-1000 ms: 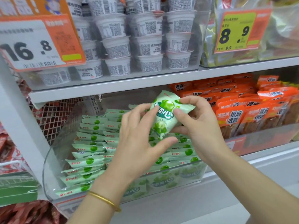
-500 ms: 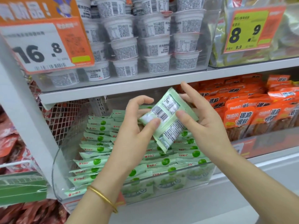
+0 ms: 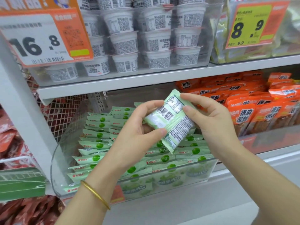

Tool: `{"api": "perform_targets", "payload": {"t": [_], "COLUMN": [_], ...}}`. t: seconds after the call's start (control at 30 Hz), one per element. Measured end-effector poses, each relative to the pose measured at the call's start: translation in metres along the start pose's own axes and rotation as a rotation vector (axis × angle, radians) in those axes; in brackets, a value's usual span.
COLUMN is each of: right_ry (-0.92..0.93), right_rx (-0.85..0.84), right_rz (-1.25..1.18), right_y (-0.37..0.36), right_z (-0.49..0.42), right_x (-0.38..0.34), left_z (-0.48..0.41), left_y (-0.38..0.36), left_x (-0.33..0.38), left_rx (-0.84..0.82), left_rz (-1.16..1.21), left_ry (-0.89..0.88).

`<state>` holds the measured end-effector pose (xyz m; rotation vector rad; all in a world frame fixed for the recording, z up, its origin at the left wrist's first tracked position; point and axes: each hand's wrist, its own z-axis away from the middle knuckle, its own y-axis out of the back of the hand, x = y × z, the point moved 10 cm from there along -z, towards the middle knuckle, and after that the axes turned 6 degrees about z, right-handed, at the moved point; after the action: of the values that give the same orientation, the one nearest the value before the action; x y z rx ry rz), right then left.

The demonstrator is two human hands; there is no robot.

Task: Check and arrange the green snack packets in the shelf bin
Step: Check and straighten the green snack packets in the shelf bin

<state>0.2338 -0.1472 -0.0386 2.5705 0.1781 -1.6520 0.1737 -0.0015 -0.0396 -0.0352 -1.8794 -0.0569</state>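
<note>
Item: green snack packet (image 3: 170,120), back face outward, pale green with barcode and fine print, crimped ends, tilted. Location: just above the clear shelf bin (image 3: 183,177), over its stacked packets (image 3: 97,145). Held by left hand (image 3: 138,137) and right hand (image 3: 209,120), fingertips pinched on its edges. Risk: a loose pinch could drop it crooked, disturbing the rows below.

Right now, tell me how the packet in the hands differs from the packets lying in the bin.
The held packet shows its back: barcode and small print. The bin packets show red logos and green fruit marks.
The held packet is lifted and tilted between the left hand and right hand; the bin packets lie overlapped in rows inside the clear bin.
Both share pale green wrappers with crimped ends.
</note>
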Motion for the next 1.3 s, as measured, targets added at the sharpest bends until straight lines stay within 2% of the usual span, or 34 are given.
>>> {"api": "perform_targets", "payload": {"t": [0.13,0.2,0.27,0.3,0.43,0.53,0.6,0.7,0.93,1.03,1.2,1.3], "right_ry": [-0.002,-0.026,0.001,0.056,0.457,0.560,0.551,0.522,0.635,0.614,0.548,0.442], "right_rx": [-0.008,-0.107,-0.191,-0.206,-0.221,-0.181,-0.107,0.009,0.015,-0.029,-0.173,-0.268], "right_rz": [0.030,-0.096,-0.112,-0.028,0.631,0.756,0.761,0.847,1.174,1.225,1.307,1.430], "right_y": [0.004,-0.003,-0.010,-0.011,-0.023,-0.024,-0.017,-0.004,-0.016,-0.020,-0.031,-0.042], "right_z": [0.001,0.002,0.004,0.004,0.003,0.000,0.000,-0.002,0.002,-0.002,-0.009,-0.016], "right_x": [-0.001,-0.001,-0.006,-0.011,-0.035,-0.038,-0.040,-0.041,-0.044,-0.040,-0.031,-0.014], "left_z": [-0.006,-0.007,-0.007,-0.008,-0.014,-0.019,-0.020,-0.023,-0.033,-0.033,-0.031,-0.030], "left_y": [0.023,0.032,0.039,0.041,0.039,0.033,0.036,0.040,0.018,0.015,0.015,0.017], "left_x": [-0.016,-0.026,-0.037,-0.042,-0.051,-0.049,-0.044,-0.027,-0.045,-0.054,-0.057,-0.057], "left_rx": [0.196,0.286,0.348,0.371,0.391,0.415,0.452,0.459,0.245,0.194,0.177,0.190], "left_rz": [0.035,0.050,0.110,0.130,0.203,0.261,0.105,-0.305,-0.908,-1.034,-1.073,-1.065], "left_ry": [0.021,0.063,0.107,0.126,0.186,0.194,0.160,0.010,-0.028,0.086,0.122,0.120]}}
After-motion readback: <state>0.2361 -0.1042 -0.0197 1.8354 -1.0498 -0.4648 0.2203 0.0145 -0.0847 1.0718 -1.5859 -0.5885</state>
